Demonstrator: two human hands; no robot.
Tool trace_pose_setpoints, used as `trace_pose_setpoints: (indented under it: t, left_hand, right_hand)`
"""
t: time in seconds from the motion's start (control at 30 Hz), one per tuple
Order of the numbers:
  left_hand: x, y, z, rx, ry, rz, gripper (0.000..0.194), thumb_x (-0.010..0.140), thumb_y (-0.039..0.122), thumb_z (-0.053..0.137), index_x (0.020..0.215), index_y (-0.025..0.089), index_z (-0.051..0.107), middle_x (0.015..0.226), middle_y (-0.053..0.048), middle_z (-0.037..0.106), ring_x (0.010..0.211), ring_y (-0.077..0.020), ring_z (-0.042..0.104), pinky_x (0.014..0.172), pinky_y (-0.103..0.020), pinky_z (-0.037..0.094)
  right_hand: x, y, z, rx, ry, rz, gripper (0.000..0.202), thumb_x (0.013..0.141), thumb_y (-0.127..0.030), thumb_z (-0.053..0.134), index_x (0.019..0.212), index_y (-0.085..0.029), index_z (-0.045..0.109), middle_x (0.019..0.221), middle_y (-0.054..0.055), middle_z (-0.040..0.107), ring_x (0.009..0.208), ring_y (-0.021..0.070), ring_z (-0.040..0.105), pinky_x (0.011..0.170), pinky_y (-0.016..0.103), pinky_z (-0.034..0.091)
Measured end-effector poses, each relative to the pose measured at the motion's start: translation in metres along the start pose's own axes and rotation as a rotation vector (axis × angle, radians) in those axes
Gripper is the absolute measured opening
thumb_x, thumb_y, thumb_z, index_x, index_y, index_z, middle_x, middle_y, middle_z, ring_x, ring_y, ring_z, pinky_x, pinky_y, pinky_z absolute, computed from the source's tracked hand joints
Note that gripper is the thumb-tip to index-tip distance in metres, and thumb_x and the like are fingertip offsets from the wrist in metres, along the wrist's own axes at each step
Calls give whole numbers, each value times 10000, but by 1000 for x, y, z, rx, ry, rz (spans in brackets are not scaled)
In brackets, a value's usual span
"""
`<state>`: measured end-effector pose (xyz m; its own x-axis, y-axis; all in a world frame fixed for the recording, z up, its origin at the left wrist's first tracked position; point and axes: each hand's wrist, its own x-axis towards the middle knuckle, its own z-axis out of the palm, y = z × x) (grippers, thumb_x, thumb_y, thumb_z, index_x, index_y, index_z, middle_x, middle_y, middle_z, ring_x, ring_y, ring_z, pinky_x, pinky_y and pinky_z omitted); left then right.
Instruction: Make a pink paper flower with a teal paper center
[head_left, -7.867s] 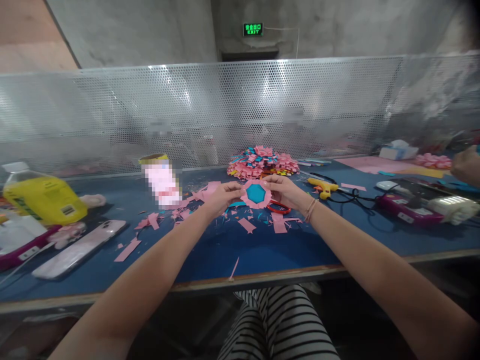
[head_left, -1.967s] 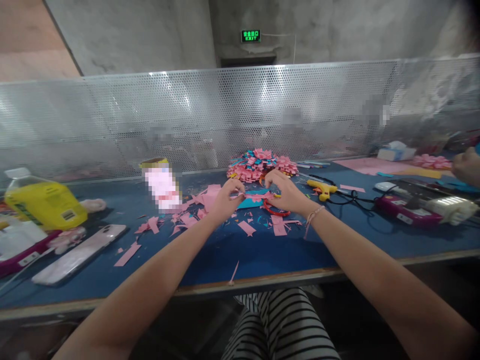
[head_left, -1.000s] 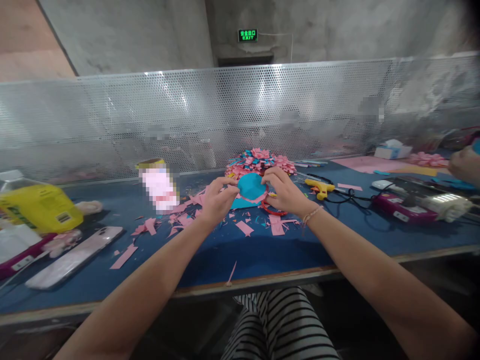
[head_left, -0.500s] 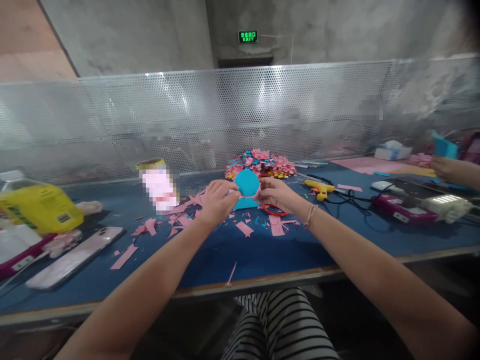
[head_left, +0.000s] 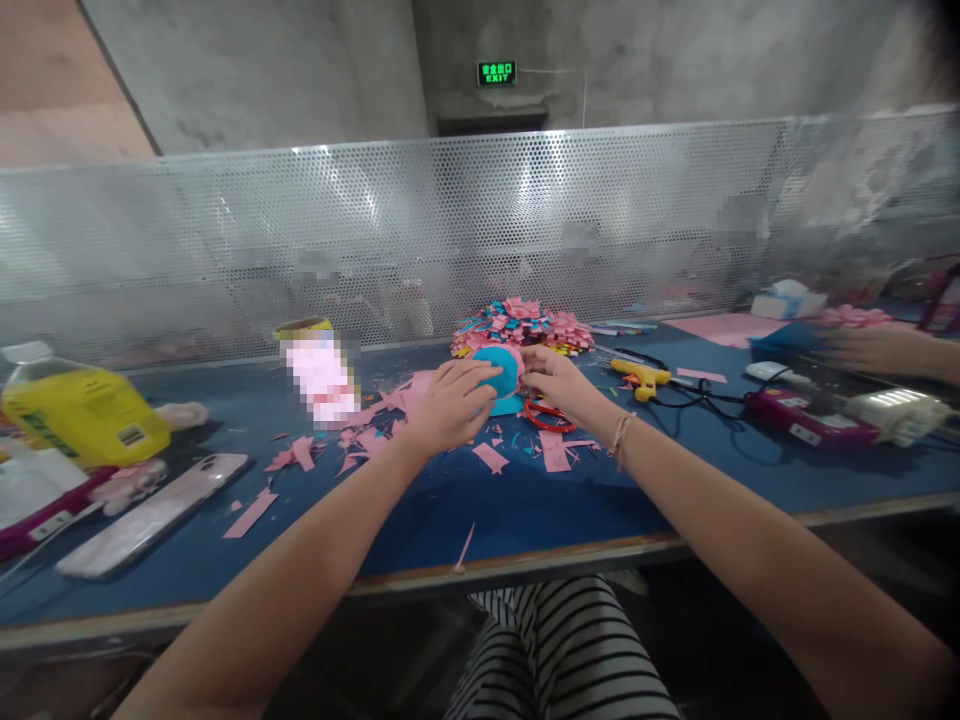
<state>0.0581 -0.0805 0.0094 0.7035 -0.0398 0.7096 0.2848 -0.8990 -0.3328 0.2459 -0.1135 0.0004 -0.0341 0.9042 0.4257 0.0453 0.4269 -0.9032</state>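
Observation:
A round blue disc (head_left: 496, 368), apparently paper or felt, with a pink edge at its right, is between my hands above the table. My right hand (head_left: 549, 376) pinches its right edge. The fingers of my left hand (head_left: 459, 402) lie across the disc's left front, the thumb hidden behind them. Just below the disc a flat blue piece (head_left: 508, 405) shows, and red-handled scissors (head_left: 547, 415) lie near my right hand. Behind stands a heap of pink and blue paper flowers (head_left: 517, 322).
Pink paper scraps (head_left: 367, 440) are strewn left of my hands. A yellow glue gun (head_left: 641, 377) with a black cord lies to the right. At left are a phone (head_left: 154, 515) and a yellow-labelled bottle (head_left: 82, 410). Another person's hand (head_left: 874, 350) works at far right.
My left hand has moved right, over the disc's front. The disc has turned slightly, showing more pink at its right edge. The other person's hand has shifted left and down.

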Motion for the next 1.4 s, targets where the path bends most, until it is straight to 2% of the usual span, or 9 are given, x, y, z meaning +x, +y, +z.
trace_pose_setpoints:
  t: [0.07, 0.2, 0.3, 0.6, 0.77, 0.83, 1.0, 1.17, 1.4]
  left_hand:
    - [2, 3, 1, -108, 49, -101, 217, 708, 262, 567, 910, 201, 517, 1098, -86, 551, 1061, -226, 468, 880, -419, 376]
    - [3, 2, 7, -247, 271, -480, 297, 713, 245, 567, 991, 180, 486, 1034, -99, 541, 971, -200, 505, 788, -379, 442]
    - [3, -4, 11, -308, 260, -654, 203, 726, 211, 556, 927, 182, 543, 930, -64, 576, 837, -161, 546, 695, -325, 469]
    - [5, -4, 13, -275, 159, -534, 79, 697, 211, 611, 773, 215, 633, 789, -32, 600, 782, -171, 559, 710, -364, 463]
    - [3, -5, 16, -309, 105, -548, 33, 685, 167, 608, 673, 198, 606, 724, -17, 611, 708, -155, 567, 654, -324, 468]
    - [2, -4, 16, -314, 97, -523, 38, 700, 169, 589, 677, 199, 594, 717, -12, 616, 707, -151, 566, 655, -317, 465]
    - [2, -2, 15, -310, 74, -471, 36, 727, 189, 559, 695, 196, 574, 730, -14, 611, 722, -147, 555, 663, -305, 453]
    - [2, -1, 15, -310, -15, -453, 56, 759, 182, 515, 707, 188, 535, 748, -18, 585, 733, -144, 535, 668, -294, 440]
    - [1, 0, 18, -234, -73, -377, 127, 811, 234, 425, 709, 182, 480, 733, -19, 529, 719, -149, 501, 652, -293, 425]
  right_hand:
    - [2, 2, -1, -23, 26, -6, 318, 632, -134, 490, 946, -177, 518, 693, -16, 571, 606, 99, 539, 564, 236, 450]
    - [4, 7, -4, -19, 31, 31, 378, 638, -126, 464, 1004, -181, 541, 733, -2, 580, 594, 97, 543, 575, 252, 474]
    - [4, 10, -5, -68, 7, 22, 406, 650, -129, 466, 1041, -190, 558, 763, 8, 602, 602, 103, 556, 570, 254, 481]
    - [1, 11, -2, -330, -125, -132, 323, 733, -230, 498, 1032, -200, 618, 789, 16, 661, 603, 120, 560, 564, 266, 467]
    - [1, 12, -1, -328, -161, -175, 297, 756, -231, 492, 1020, -227, 627, 966, 28, 655, 817, 163, 599, 732, 329, 480]
    - [1, 12, -1, -352, -174, -195, 286, 761, -227, 492, 1010, -229, 633, 993, 31, 650, 874, 172, 594, 784, 345, 466]
    - [1, 12, -2, -422, -196, -203, 284, 773, -228, 481, 1012, -224, 634, 967, 38, 660, 852, 176, 605, 771, 348, 473]
    - [3, 15, -3, -435, -221, -209, 290, 776, -239, 477, 1024, -238, 628, 988, 29, 654, 892, 175, 596, 799, 346, 461]
    - [3, 14, -5, -584, -224, -253, 360, 752, -135, 441, 1053, -225, 616, 945, 31, 661, 830, 151, 593, 766, 303, 457]
